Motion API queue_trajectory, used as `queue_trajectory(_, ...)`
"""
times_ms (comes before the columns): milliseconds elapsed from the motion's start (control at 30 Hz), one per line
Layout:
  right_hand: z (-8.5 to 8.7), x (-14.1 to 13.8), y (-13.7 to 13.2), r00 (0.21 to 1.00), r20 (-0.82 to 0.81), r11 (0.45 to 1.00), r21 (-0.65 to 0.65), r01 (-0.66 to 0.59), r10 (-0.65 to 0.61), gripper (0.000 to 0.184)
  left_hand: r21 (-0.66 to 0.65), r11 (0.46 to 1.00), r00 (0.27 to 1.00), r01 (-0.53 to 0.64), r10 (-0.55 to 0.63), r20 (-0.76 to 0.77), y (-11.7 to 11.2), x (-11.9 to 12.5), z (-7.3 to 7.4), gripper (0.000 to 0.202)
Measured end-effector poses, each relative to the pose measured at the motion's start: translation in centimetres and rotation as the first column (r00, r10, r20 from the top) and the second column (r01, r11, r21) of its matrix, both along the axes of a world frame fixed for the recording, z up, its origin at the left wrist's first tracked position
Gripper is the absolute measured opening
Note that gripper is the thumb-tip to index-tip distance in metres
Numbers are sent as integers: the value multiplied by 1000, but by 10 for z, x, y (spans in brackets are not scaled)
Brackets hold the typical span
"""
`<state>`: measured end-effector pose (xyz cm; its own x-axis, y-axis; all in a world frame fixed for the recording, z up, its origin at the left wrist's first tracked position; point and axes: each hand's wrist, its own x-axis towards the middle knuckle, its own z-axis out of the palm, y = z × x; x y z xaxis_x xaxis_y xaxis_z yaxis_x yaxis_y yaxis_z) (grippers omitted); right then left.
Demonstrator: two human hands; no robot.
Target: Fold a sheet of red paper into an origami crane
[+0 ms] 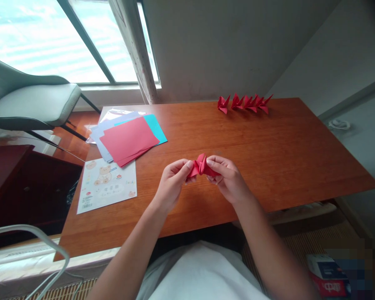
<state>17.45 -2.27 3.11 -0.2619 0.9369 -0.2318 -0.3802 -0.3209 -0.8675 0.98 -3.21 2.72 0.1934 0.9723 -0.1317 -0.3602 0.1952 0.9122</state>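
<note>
Between both hands, above the near part of the wooden table [187, 133], is a red folded paper crane [201, 165]. My left hand [174, 178] pinches its left side between thumb and fingers. On the other side, my right hand [226, 175] grips the crane's right side, thumb on top. Part of the folded paper is hidden behind the fingers. A row of several finished-looking red paper cranes [250, 102] stands along the table's far edge.
Red paper sheets [129, 139] overlap a turquoise sheet [156, 128] and pale purple sheets at left. A white sheet with bear drawings [108, 183] lies nearer. A grey chair [34, 100] stands by the window. A white cable [28, 228] crosses the lower left.
</note>
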Motion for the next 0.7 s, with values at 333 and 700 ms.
queue_trajectory(333,1,-7,-5,987,-124,992,-87,93,-104,18,-70,991,989,-117,122,81,-8,12,4,33)
queue_trajectory(700,1,-11,-6,977,-155,984,-117,131,-149,19,-88,982,982,-168,175,76,-11,16,2,38)
